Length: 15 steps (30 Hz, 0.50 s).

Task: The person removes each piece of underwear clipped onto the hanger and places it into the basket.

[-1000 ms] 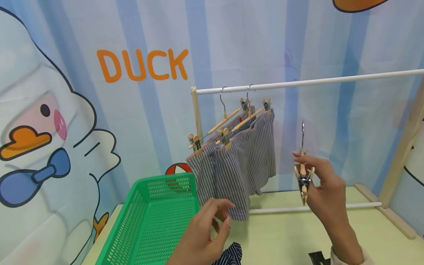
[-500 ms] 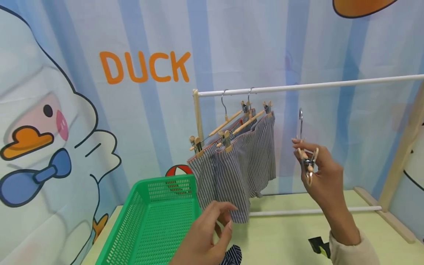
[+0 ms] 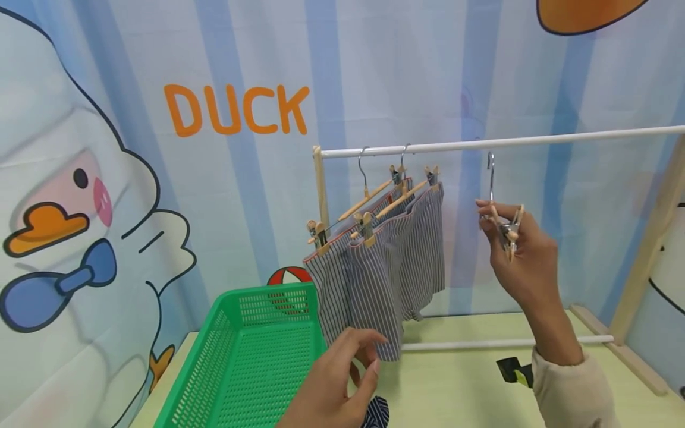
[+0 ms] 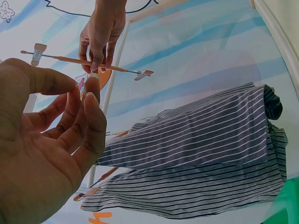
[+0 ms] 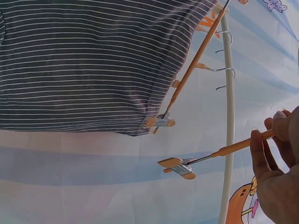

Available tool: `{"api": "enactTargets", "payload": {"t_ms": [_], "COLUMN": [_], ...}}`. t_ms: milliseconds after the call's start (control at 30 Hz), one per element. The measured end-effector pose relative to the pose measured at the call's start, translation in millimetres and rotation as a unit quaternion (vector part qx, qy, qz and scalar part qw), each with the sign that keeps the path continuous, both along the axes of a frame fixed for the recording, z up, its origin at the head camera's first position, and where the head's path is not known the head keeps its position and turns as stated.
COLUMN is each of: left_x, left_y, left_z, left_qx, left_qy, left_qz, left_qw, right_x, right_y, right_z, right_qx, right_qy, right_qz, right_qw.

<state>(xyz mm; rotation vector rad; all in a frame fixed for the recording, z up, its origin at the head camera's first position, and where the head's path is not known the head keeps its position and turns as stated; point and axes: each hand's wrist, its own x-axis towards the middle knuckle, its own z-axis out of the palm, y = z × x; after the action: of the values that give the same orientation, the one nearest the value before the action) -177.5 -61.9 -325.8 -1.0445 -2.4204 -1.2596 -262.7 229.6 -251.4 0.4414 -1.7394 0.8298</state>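
Observation:
My right hand (image 3: 527,261) grips a wooden clip hanger (image 3: 492,178) near its middle, its metal hook pointing up just below the white rail (image 3: 562,139). No garment is in the hanger's clips (image 5: 177,168). Two pairs of striped shorts (image 3: 374,285) hang at the rail's left end, each from a clip hanger. My left hand (image 3: 337,380) is held low in front of them, fingers loosely curved and nothing between them. A dark striped cloth (image 3: 377,411) shows partly behind it on the table, the remainder hidden.
A green plastic basket (image 3: 267,356) stands on the table left of the shorts. The rack's wooden side post (image 3: 650,244) rises at the right, with a lower white bar (image 3: 460,345). A small black item (image 3: 509,370) lies near my right sleeve.
My right hand has risen with the hanger, bringing its hook up close to the rail and turning the clips. My left hand has shifted only slightly to the right.

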Motion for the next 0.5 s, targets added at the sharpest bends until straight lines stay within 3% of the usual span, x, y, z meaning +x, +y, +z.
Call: {"api": "enactTargets", "payload": {"t_ms": [300,500], "left_x": [-0.4,0.4], "left_y": [-1,-1], "left_z": [-0.4,0.4], "left_qx": [-0.001,0.004], "left_qy": [-0.001,0.013], "left_qz": [0.003,0.000], "left_qw": [1.0000,0.9999], "right_x": [-7.8,-13.4], "right_y": [-3,-2], "right_z": [11.0,13.8], "right_qx": [-0.004,-0.002], "right_qy": [-0.021,-0.006], "right_qz": [-0.003,0.000], "right_qw": [1.000,1.000]}}
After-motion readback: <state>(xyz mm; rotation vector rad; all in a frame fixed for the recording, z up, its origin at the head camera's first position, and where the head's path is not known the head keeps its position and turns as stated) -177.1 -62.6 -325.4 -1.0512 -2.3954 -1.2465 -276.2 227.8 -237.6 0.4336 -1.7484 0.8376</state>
